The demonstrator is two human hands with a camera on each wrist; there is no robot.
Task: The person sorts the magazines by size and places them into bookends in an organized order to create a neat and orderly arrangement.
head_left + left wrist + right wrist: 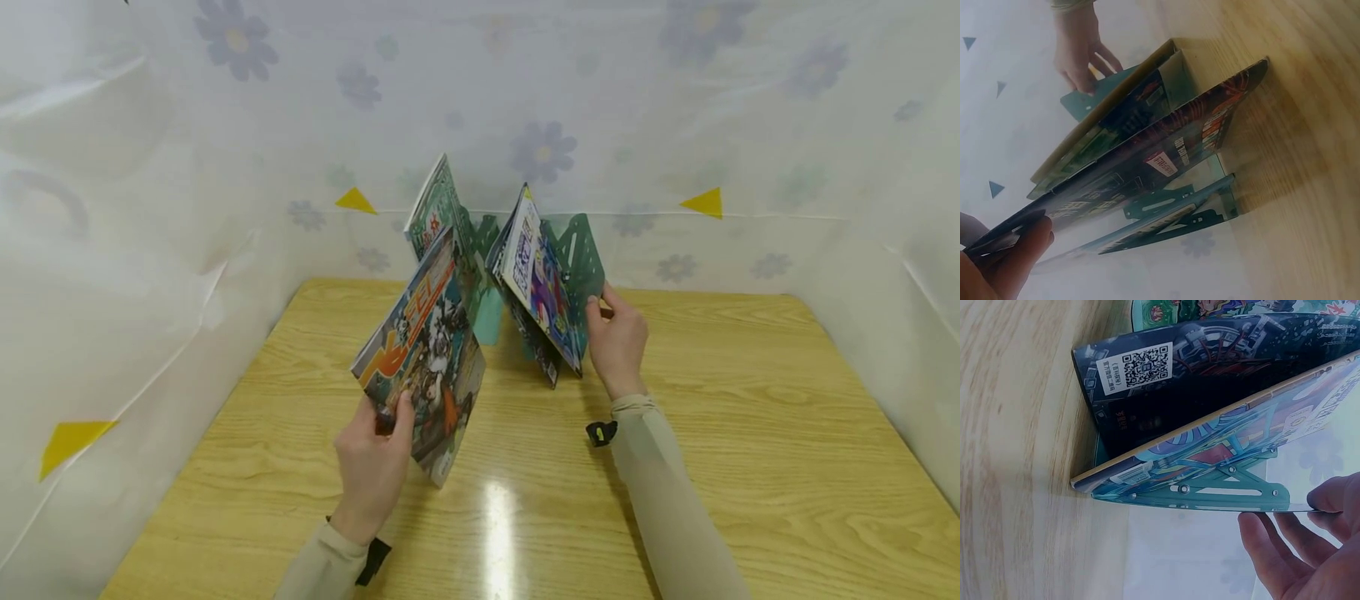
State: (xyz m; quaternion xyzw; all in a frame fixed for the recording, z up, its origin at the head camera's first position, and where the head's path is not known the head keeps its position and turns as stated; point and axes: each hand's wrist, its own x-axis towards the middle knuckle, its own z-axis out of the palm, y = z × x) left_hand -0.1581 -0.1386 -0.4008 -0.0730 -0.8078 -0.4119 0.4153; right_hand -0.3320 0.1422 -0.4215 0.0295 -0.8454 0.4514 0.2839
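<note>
My left hand (375, 458) grips a magazine (438, 367) by its near left edge, thumb on the colourful front cover. The magazine leans in front of a green metal book rack (588, 262). My right hand (618, 342) pinches the rack's right end panel, with the thumb on one side and fingertips (1254, 528) on the other. Beside that panel stands a magazine with a purple and white cover (543, 283), tilted. A dark magazine with a QR code (1129, 400) stands next to it. Toward the left end of the rack stands a green-covered magazine (435, 208).
The rack stands on a wood-grain table (750, 433) near its back edge. Flower-patterned white sheeting (465, 75) surrounds the back and sides. Yellow triangles, one at the back right (705, 202), mark the sheeting. A black band (371, 562) sits at the left wrist.
</note>
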